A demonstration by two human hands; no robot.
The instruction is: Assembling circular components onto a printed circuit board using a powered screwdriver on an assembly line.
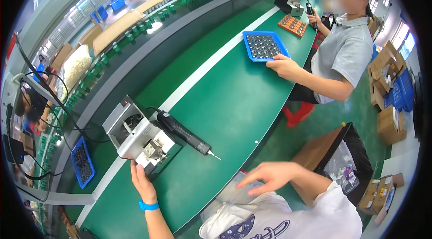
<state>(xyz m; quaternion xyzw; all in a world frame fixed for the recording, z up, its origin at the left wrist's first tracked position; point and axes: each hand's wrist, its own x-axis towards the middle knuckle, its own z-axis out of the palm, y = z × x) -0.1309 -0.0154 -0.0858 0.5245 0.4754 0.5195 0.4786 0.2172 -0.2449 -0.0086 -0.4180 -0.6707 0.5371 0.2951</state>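
Note:
My left hand [141, 180], with a blue wristband, rests on the green bench [225, 104] and touches the near corner of a grey metal machine box [135, 133]. A black electric screwdriver [184, 134] lies on the bench beside the box, tip pointing right. My right hand [267, 176] hovers open off the bench edge above my lap, holding nothing.
A co-worker in a grey shirt sits to the right, one hand on a blue tray [264, 46] of small dark parts. An orange fixture [292, 25] and another machine lie farther along. Another blue tray [83, 161] sits at left. Cardboard boxes [389, 81] and a bin [346, 158] stand on the floor.

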